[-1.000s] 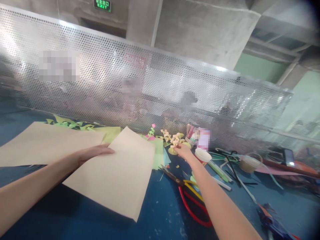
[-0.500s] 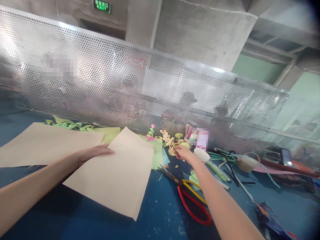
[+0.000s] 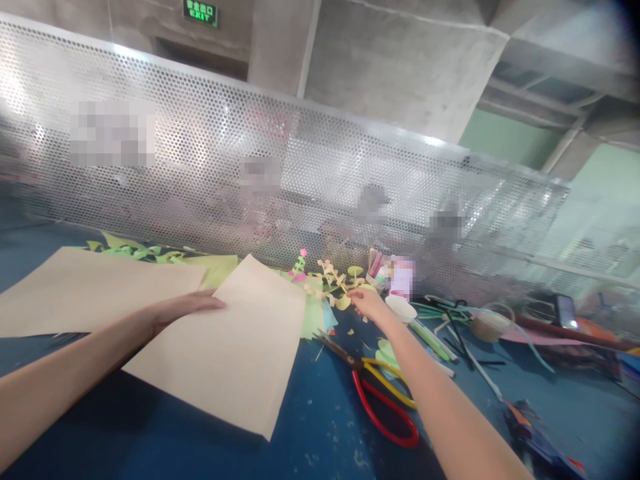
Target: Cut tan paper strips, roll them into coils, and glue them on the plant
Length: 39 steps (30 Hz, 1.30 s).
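My left hand [image 3: 193,305] is closed on the upper left edge of a large beige paper sheet [image 3: 233,357], which slants over the blue table with a shadow under it. My right hand [image 3: 367,303] reaches far forward, fingertips pinched at a pale yellow paper-cut ornament [image 3: 330,280] with thin stems and small blossom-like pieces. A small pink and green paper tree [image 3: 300,263] stands just left of that ornament. Below my right hand lie scissors [image 3: 357,363] with one red and one yellow handle, blades pointing away to the left.
A second beige sheet [image 3: 120,290] and green paper scraps [image 3: 135,250] lie at left. Beyond my right hand are a white bowl [image 3: 401,309], rolled paper sticks [image 3: 435,343], a small basket [image 3: 490,325] and a glue gun [image 3: 537,440]. A perforated metal screen [image 3: 320,180] borders the table's back.
The yellow ornament in my right hand has tipped and spread toward the left, its stems now lower and more sideways. My left hand and the sheet keep their place; the view has shifted slightly.
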Tool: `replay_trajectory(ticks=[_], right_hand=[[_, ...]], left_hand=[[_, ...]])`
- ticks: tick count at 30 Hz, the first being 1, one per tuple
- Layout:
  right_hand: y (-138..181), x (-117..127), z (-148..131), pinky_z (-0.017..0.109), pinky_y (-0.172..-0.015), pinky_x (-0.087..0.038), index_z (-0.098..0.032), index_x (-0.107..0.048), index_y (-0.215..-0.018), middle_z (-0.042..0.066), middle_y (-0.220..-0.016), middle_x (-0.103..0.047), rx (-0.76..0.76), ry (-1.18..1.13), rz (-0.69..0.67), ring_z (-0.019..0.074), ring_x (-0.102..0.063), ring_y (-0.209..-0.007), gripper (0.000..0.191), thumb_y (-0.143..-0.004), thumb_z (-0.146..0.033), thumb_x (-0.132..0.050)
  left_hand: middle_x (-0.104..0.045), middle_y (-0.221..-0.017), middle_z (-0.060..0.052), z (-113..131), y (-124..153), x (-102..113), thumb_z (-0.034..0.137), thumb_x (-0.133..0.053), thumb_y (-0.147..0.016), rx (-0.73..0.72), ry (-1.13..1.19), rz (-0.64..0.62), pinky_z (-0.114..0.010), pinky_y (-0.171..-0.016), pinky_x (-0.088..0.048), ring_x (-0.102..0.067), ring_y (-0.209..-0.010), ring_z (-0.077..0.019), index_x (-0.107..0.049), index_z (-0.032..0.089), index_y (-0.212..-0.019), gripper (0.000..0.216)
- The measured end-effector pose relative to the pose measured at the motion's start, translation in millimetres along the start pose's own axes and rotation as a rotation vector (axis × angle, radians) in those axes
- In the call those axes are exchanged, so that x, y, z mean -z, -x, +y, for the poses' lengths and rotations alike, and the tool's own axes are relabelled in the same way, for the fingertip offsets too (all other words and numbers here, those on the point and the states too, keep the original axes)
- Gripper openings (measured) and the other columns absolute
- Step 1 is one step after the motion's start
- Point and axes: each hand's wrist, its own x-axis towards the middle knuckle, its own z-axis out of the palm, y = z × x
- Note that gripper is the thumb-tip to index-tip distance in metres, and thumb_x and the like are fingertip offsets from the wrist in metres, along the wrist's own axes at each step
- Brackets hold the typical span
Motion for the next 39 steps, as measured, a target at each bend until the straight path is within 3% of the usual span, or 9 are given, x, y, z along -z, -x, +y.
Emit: replay_trajectory(ticks=[7,13,16,19,23,30,39], right_hand=[[4.1,3.8,-0.1,0.038,-0.077,-0.049,-0.015,-0.053,-0.11,0.007,-0.11,-0.056,0.115,0.187,0.069,0.0183,-0.058,-0.092,0.027,-0.087,-0.029,-0.051],[3.7,-0.2,1.6,0.039,-0.079,-0.048,-0.015,-0.053,-0.11,0.007,-0.111,-0.056,0.167,0.334,0.12,0.0188,-0.057,-0.094,0.027,-0.086,-0.029,-0.051],[1.6,-5.0,4.5,0.04,-0.079,-0.048,-0.015,-0.053,-0.11,0.007,-0.111,-0.056,0.168,0.369,0.137,0.0191,-0.057,-0.094,0.028,-0.086,-0.029,-0.051],[-0.2,-8.7,7.3,0.039,-0.079,-0.048,-0.015,-0.053,-0.11,0.007,-0.11,-0.056,0.166,0.373,0.14,0.0189,-0.057,-0.094,0.028,-0.086,-0.029,-0.051],[-2.0,-9.9,8.9,0.038,-0.077,-0.049,-0.015,-0.054,-0.108,0.006,-0.108,-0.057,0.159,0.339,0.125,0.0179,-0.058,-0.091,0.026,-0.086,-0.029,-0.051],[-13.5,-17.3,4.3,0.037,-0.075,-0.05,-0.014,-0.054,-0.108,0.006,-0.107,-0.057,0.115,0.242,0.128,0.0177,-0.059,-0.089,0.027,-0.086,-0.03,-0.051],[-23.0,-29.7,-9.3,0.038,-0.077,-0.049,-0.015,-0.053,-0.11,0.007,-0.109,-0.056,0.089,0.191,0.114,0.0184,-0.058,-0.092,0.028,-0.086,-0.029,-0.051]], left_hand=[[-0.068,-0.1,-0.009,2.6,5.8,-2.9,0.033,-0.07,-0.058,-0.015,0.006,-0.019,-0.031,-0.067,-0.053,-0.065,-0.085,-0.0289,-0.048,0.017,-0.119,0.068],[-0.071,-0.092,-0.008,-5.5,-5.5,0.9,0.034,-0.07,-0.055,-0.025,-0.015,0.068,-0.031,-0.066,-0.052,-0.065,-0.083,-0.0294,-0.044,0.015,-0.122,0.075],[-0.07,-0.094,-0.008,-3.7,-3.5,0.9,0.034,-0.068,-0.057,-0.027,-0.037,0.02,-0.03,-0.068,-0.052,-0.065,-0.084,-0.0287,-0.041,0.014,-0.125,0.076],[-0.069,-0.096,-0.008,1.3,3.1,-0.7,0.034,-0.068,-0.06,-0.038,-0.051,-0.036,-0.031,-0.07,-0.051,-0.065,-0.084,-0.0284,-0.042,0.013,-0.125,0.074],[-0.07,-0.094,-0.009,3.6,6.9,-3.7,0.033,-0.07,-0.059,-0.045,-0.029,-0.005,-0.032,-0.072,-0.051,-0.065,-0.082,-0.0282,-0.044,0.01,-0.123,0.073],[-0.072,-0.08,-0.006,-6.4,-3.8,-4.9,0.034,-0.07,-0.055,-0.057,0.014,0.149,-0.035,-0.075,-0.051,-0.066,-0.08,-0.0291,-0.051,0.011,-0.116,0.068],[-0.072,-0.084,-0.008,-8.5,-6.4,0.1,0.032,-0.069,-0.057,-0.063,0.005,0.105,-0.035,-0.072,-0.051,-0.066,-0.08,-0.03,-0.051,0.009,-0.116,0.066]])
